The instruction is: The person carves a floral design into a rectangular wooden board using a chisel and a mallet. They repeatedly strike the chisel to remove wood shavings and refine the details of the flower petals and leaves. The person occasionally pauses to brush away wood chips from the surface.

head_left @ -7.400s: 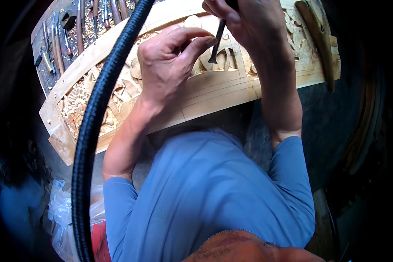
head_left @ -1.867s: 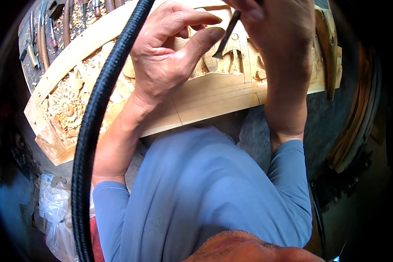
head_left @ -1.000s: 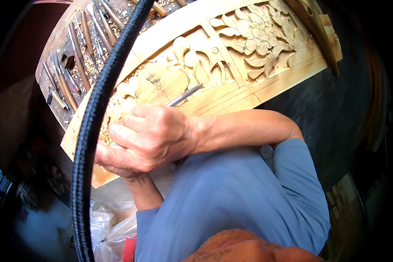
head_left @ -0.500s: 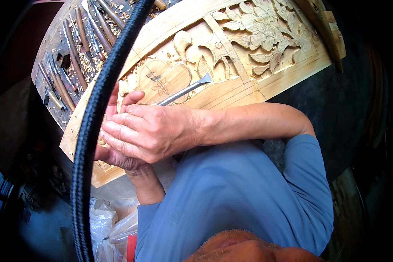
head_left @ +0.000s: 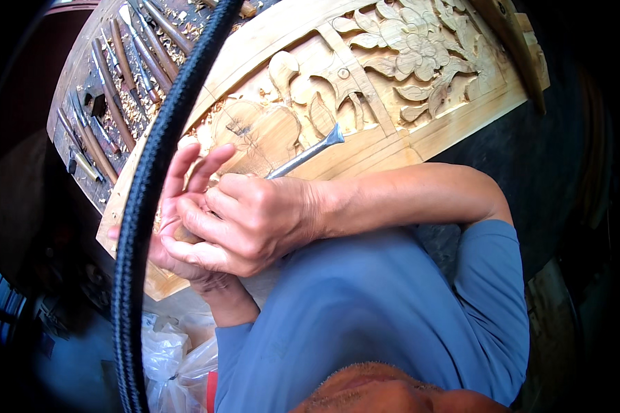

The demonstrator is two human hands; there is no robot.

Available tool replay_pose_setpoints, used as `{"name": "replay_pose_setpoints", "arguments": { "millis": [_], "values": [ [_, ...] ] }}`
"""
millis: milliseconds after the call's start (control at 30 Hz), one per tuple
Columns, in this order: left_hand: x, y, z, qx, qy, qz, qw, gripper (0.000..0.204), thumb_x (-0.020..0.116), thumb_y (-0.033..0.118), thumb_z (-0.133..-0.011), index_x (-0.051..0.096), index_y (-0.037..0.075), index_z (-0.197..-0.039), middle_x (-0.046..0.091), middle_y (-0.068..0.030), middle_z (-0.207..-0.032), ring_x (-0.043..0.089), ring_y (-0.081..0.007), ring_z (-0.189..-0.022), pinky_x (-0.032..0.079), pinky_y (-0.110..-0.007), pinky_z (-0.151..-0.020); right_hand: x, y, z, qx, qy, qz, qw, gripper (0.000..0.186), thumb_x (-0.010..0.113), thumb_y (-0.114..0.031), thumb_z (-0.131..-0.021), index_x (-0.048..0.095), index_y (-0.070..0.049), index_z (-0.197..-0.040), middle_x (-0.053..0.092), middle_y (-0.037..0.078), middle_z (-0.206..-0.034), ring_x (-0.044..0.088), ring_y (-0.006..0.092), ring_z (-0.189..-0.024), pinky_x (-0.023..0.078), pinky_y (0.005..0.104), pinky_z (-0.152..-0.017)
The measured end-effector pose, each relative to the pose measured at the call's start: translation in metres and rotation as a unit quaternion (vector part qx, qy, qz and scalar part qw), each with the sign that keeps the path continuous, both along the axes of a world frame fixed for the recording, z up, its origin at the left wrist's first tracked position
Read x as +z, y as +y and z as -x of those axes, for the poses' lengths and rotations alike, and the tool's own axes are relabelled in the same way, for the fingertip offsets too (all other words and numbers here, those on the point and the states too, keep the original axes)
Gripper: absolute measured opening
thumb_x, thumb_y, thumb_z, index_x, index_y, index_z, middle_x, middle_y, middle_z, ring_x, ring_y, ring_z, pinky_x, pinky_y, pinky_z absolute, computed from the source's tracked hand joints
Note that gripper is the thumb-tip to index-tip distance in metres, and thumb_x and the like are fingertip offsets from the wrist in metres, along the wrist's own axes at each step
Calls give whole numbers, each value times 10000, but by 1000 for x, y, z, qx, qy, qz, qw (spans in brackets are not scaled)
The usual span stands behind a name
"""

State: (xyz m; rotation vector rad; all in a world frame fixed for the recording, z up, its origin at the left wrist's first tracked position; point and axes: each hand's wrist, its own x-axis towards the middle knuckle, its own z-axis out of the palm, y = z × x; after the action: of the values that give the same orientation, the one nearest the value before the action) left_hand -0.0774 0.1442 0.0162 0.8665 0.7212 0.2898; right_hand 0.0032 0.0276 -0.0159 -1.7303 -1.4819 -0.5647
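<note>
— What are we holding?

— We are wrapping our right hand (head_left: 248, 224) around a chisel (head_left: 308, 151), fingers curled tight on its handle; the metal blade is sticking out beyond the knuckles, its tip resting on the carved wooden panel (head_left: 365, 89).

— And the left hand (head_left: 179, 206)?

— It is lying beneath the right one, fingers half spread and pointing up, seemingly cupping the handle's end. More chisels (head_left: 110, 103) are lying well beyond both hands.

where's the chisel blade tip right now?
Head view, just above centre: the chisel tip rests on the carved wood panel, up and right of the right hand gripping its handle.
</note>
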Motion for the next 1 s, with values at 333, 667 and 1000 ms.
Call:
{"name": "replay_pose_setpoints", "arguments": {
  "millis": [333, 667, 1000],
  "values": [
    [-18, 16, 1, -51, -74, 9, 996, 1309, 252, 1027, -893, 630, -126, -1384, 737, -261, -1256, 736, -473, -1057, 605, -567, -977, -16, 6, -2, -5, 57, -25, 998, 344, 656, -233, -874, 735, -123, -1190, 656, 60, -858, 644, 161, -679, 495, 300, -585],
    [-28, 31, 1, -124, -93, 69, 985, 1334, 538, 1034, -778, 585, -121, -1444, 684, -376, -1317, 702, -406, -1220, 554, -518, -1112, -21, 7, -3, 31, 136, -57, 989, 338, 703, -169, -870, 766, -25, -1169, 728, 44, -950, 695, 154, -750, 589, 309, -669],
    [-14, 33, -3, -219, -105, -23, 970, 1382, 437, 1086, -756, 608, -112, -1423, 675, -396, -1332, 696, -435, -1235, 491, -525, -1169, -16, 5, -6, 32, 151, -102, 983, 306, 724, -119, -825, 766, -18, -1112, 752, 53, -956, 703, 147, -718, 590, 300, -619]
  ]
}}
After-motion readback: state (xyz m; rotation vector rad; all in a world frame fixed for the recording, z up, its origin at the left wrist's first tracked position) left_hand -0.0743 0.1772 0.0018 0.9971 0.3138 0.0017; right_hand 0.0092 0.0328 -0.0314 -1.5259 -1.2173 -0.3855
